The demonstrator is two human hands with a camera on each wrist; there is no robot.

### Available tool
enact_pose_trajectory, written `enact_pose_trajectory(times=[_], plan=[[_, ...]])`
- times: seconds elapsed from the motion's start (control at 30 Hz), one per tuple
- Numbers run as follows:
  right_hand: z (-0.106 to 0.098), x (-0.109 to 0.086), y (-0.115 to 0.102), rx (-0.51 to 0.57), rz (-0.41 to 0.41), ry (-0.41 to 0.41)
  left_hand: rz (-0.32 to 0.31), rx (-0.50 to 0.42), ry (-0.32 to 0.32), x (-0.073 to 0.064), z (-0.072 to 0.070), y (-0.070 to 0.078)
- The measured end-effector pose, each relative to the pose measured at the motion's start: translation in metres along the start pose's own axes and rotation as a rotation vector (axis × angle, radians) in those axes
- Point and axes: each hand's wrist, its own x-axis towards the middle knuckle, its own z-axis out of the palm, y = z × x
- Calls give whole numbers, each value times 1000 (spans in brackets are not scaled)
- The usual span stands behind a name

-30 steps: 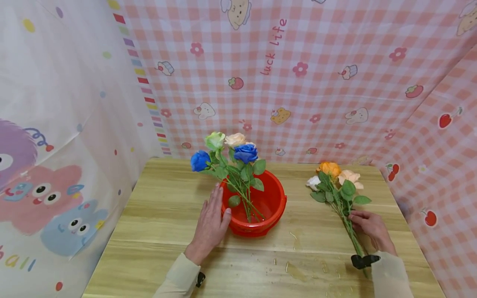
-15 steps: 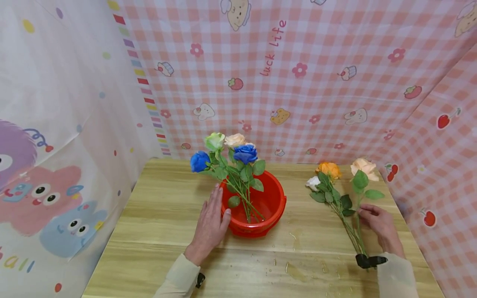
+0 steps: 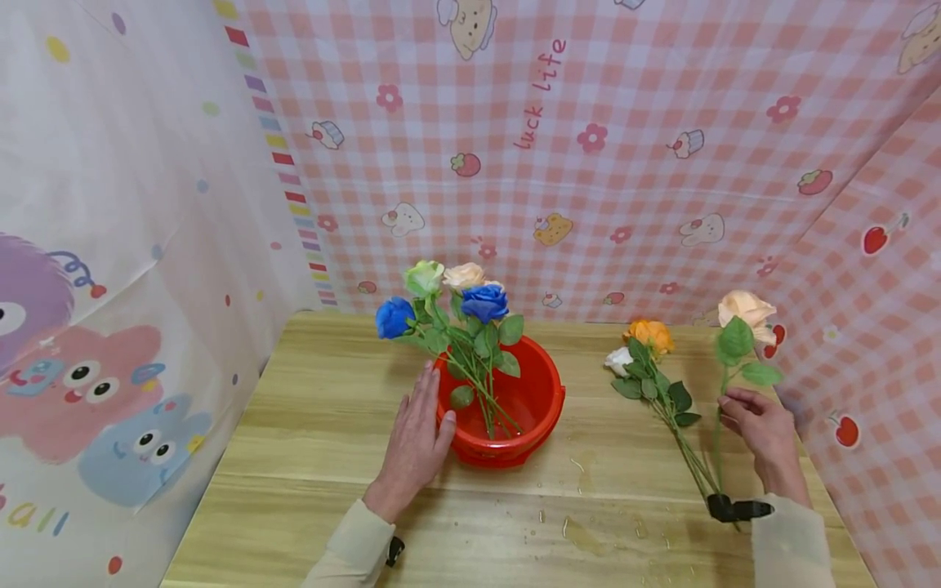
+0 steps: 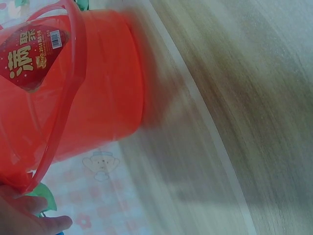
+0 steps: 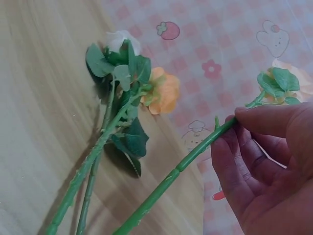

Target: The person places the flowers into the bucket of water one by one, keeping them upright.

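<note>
In the head view my right hand pinches the stem of a peach rose between thumb and fingers, lifted at the table's right side. The right wrist view shows the pinched green stem close up. Left of it an orange rose and a white rose lie on the table. My left hand rests with straight fingers against the left side of a red bucket. Blue roses, a pale green rose and peach roses lean inside the bucket.
The wooden table carries water drops and small puddles in front of the bucket. A pink checked cloth hangs behind and on the right. A white cartoon cloth hangs on the left.
My right hand has drawn the peach rose up and to the right, apart from the orange and white roses. The left hand and the bucket have stayed still.
</note>
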Motion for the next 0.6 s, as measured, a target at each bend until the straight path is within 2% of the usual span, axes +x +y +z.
enact_pose_trajectory(times=[0.6], plan=[[8, -2, -24, 162, -112, 87, 20, 8, 17, 0, 1, -2]])
